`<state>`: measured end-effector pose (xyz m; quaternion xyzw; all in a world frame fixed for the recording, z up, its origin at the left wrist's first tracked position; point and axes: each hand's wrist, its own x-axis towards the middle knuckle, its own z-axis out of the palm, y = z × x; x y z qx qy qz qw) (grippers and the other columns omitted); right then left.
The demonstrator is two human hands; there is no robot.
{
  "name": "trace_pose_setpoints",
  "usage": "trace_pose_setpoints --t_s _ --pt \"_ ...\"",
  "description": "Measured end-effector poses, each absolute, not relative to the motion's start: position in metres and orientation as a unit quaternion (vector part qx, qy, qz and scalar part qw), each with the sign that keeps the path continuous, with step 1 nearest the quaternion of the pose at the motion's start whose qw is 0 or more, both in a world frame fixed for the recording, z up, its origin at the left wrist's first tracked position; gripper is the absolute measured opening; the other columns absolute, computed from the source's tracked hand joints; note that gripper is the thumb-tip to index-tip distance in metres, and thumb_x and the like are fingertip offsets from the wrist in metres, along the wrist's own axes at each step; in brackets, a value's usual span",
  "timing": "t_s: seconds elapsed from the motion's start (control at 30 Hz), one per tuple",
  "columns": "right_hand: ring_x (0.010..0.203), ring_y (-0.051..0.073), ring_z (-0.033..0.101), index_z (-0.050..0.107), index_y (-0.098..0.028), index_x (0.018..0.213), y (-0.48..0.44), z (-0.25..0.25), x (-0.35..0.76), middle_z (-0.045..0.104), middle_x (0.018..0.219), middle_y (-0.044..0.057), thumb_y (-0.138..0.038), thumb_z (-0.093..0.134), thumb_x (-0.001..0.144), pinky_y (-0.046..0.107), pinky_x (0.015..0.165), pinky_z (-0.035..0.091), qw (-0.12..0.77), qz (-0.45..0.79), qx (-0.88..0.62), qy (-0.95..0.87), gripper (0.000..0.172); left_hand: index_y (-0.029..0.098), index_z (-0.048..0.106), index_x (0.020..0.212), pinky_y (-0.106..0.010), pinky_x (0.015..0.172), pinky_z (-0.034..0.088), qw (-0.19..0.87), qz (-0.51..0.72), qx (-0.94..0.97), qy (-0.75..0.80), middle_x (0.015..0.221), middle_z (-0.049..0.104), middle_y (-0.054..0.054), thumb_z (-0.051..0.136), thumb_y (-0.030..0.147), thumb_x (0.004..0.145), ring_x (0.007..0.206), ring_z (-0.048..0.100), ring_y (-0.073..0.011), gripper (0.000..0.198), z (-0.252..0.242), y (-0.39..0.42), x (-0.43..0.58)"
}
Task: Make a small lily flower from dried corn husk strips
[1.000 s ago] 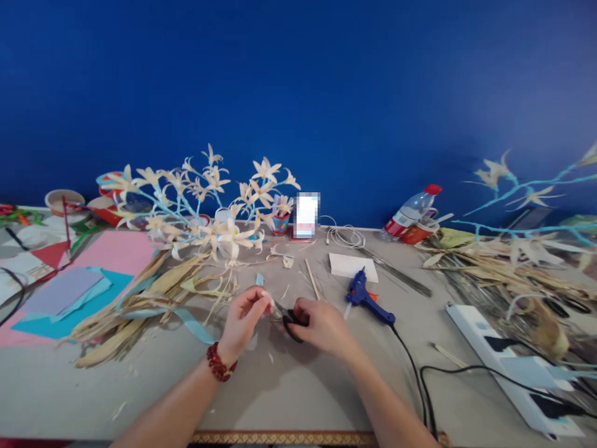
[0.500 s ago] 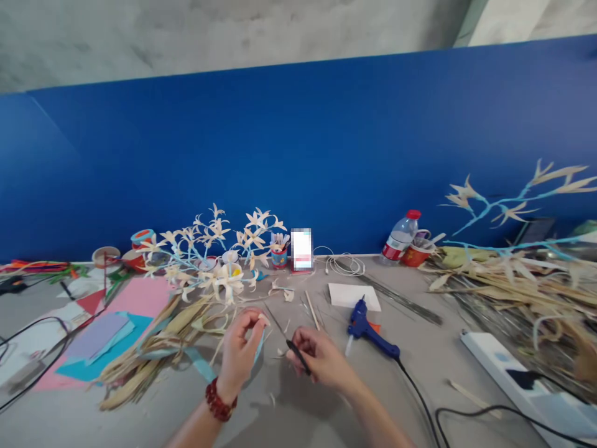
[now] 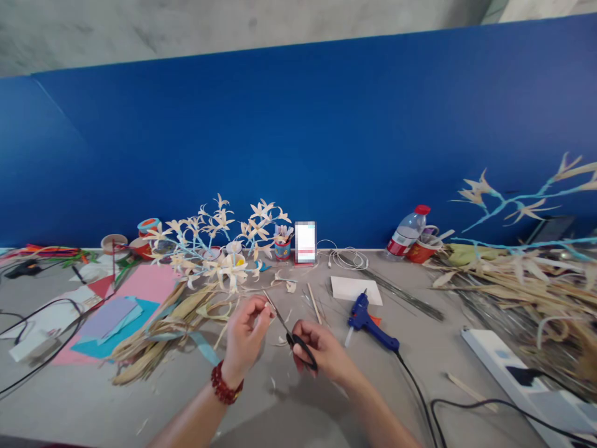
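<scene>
My left hand (image 3: 246, 339), with a dark red bead bracelet (image 3: 226, 384) at its wrist, pinches thumb against fingers on a small pale husk piece (image 3: 268, 308), mostly hidden by the fingertips. Black-handled scissors (image 3: 302, 350) sit in my right hand (image 3: 321, 353), fingers through the handle loops. Their blades point up and left, beside the left fingertips; whether they touch the piece I cannot tell. Beyond the left hand stand pale husk flowers (image 3: 231, 274) on light blue stems. Dried husk strips (image 3: 153, 345) lie to its left, and pale scraps lie around both hands.
A blue glue gun (image 3: 375, 328) rests right of my hands by a white card (image 3: 342, 287). Farther right lie a power strip (image 3: 506, 367), black cables and a husk heap (image 3: 527, 286). Coloured paper (image 3: 147, 283) lies left; a bottle (image 3: 405, 235) and phone (image 3: 305, 241) stand behind.
The view has tilted slightly down. The scissors have turned a little, showing more of their handle loops, and their blades are closer to my left fingertips. Both hands keep their hold.
</scene>
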<state>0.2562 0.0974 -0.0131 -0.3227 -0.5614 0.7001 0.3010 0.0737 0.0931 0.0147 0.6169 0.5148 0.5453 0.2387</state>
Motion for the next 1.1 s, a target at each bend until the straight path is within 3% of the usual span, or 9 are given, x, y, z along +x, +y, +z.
trace_pose_setpoints --t_s 1.1 --pt "0.037 0.005 0.039 0.046 -0.020 0.074 0.0981 -0.0195 0.2562 0.058 0.052 -0.005 -0.070 0.071 0.064 0.015 0.034 0.028 0.309 0.707 -0.314 -0.553 0.057 0.020 0.063 0.071 -0.028 0.075 0.047 0.264 0.556 0.597 0.515 0.077 0.064 -0.005 0.056 0.030 0.085 0.077 0.060 -0.0194 0.019 0.0194 0.0919 0.0751"
